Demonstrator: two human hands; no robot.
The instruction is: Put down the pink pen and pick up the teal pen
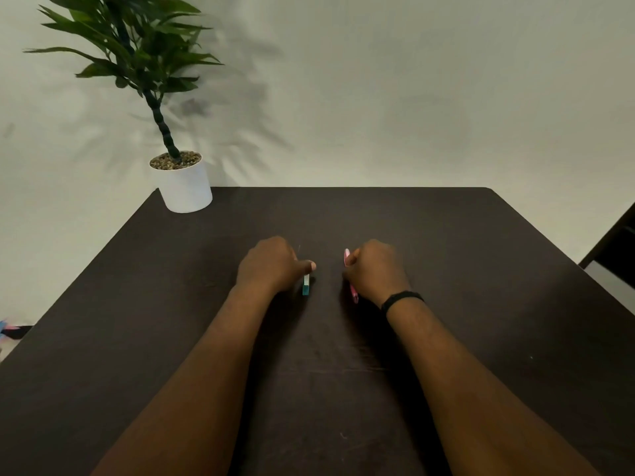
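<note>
At the far left corner of the dark counter [446, 269] stood a white pot [185, 187] with a leafy green plant [130, 46], its trunk leaning leftward against the pale wall. A scrap of something pink and blue [7, 328] showed past the counter's left edge, too small to make out.

Near the middle of the counter, the left hand [271, 266] lay knuckles up with its fingers curled under. It gripped a small white stick with a teal end [305, 285]; the thumb pressed along its top, and the teal end poked out toward the person, just above or on the surface.

Just to the right, with a narrow gap between, the right hand [374, 269] was curled round a pink pen [347, 261]. One end of the pen stuck out beyond the knuckles and the other came out beneath the palm near the counter. A black band [402, 300] circled that wrist.

At the far right edge, part of a dark chair [615, 249] showed beside the counter.
</note>
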